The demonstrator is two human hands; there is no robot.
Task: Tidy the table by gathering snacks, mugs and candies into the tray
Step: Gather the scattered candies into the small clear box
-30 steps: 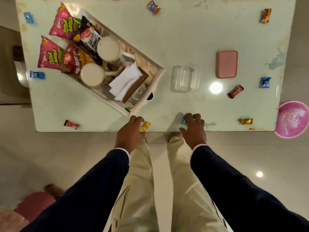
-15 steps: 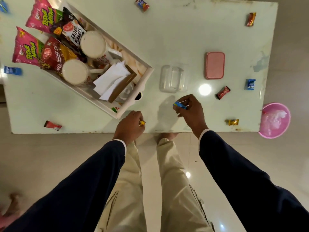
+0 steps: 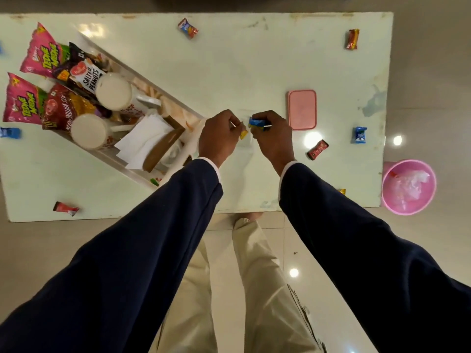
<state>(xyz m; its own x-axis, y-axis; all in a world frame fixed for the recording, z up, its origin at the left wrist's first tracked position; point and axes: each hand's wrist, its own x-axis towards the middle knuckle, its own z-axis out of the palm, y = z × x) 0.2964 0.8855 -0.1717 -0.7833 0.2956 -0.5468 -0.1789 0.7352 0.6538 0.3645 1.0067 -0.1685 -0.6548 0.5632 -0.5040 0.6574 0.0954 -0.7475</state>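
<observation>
My left hand (image 3: 218, 137) pinches a small yellow candy (image 3: 244, 134). My right hand (image 3: 274, 137) grips a blue candy (image 3: 257, 123). Both hands hover side by side above a clear plastic box (image 3: 245, 142), which they mostly hide, just right of the white tray's (image 3: 132, 171) corner. The tray lies at an angle at the left and holds two white mugs (image 3: 113, 91), snack packets (image 3: 84, 75) and napkins (image 3: 145, 138). Loose candies lie around the table: red-blue (image 3: 188, 28), red-orange (image 3: 352, 39), blue (image 3: 359, 135), dark red (image 3: 317, 149), red (image 3: 65, 208).
A pink lid (image 3: 302, 109) lies right of my hands. A pink bin (image 3: 408, 186) stands on the floor off the table's right edge. A blue candy (image 3: 10, 132) sits at the table's left edge and a yellow one (image 3: 342, 191) peeks out by my right sleeve.
Both hands picked a candy off the table's near edge, yellow in the left, blue in the right, then lifted and moved forward together over the clear box.
</observation>
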